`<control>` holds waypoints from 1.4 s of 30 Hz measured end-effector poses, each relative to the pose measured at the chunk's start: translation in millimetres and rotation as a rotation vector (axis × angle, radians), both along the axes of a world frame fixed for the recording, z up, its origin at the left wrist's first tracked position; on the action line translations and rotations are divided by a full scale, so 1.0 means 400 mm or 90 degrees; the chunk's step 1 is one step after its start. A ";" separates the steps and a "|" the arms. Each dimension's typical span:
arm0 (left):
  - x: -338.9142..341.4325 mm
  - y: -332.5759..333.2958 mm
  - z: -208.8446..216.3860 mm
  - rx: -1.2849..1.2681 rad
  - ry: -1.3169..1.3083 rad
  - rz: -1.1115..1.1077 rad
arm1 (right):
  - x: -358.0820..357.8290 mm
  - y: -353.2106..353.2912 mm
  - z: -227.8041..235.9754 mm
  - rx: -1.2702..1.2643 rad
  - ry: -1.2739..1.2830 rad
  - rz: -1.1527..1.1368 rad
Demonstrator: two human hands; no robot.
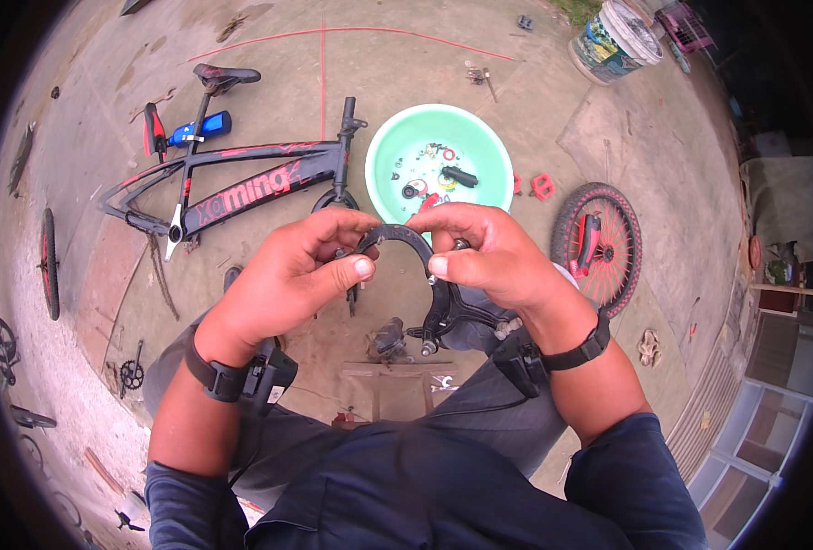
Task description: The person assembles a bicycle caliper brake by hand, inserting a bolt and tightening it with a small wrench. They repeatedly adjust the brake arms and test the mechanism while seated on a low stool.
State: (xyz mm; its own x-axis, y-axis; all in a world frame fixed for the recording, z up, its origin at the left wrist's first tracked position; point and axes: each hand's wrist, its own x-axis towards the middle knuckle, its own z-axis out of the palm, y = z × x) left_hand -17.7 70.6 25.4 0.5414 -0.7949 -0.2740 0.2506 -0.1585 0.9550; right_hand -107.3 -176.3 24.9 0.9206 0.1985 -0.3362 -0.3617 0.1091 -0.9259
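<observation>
A black, curved bicycle brake caliper [441,302] is held in front of me above my lap. My left hand [287,270] pinches one end of its arch between thumb and fingers. On the other side, my right hand [503,257] is closed on the arch, with the thumb pressed to it near a small bolt. The caliper's lower arms and bolts hang below my right thumb. Part of the caliper is hidden behind the fingers of both hands. Just beyond them stands a light green basin [379,174] with small bicycle parts and a black grip [460,176] in it.
A black and red bicycle frame [269,183] with a blue bottle [203,128] lies at the left. To the right are red pedals [542,187], a wheel [622,298] and a red fender [590,240]. A bucket [608,50] stands far right; wrenches [443,383] lie between my legs.
</observation>
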 end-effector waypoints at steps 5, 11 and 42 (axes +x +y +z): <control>0.002 -0.001 -0.036 -0.015 -0.026 0.032 | 0.001 -0.003 -0.010 0.038 0.067 0.002; 0.014 0.003 -0.059 0.007 -0.030 0.068 | 0.006 -0.006 -0.022 0.119 0.109 0.031; -0.061 -0.020 -0.049 0.057 -0.261 0.026 | 0.001 -0.008 -0.015 0.128 0.127 0.022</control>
State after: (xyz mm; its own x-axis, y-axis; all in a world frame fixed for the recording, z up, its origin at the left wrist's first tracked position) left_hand -41.9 62.8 5.9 0.6510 -0.7530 -0.0961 -0.1400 -0.2435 0.9598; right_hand -107.0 -179.4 18.8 0.8322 0.3088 -0.4606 -0.5407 0.2678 -0.7975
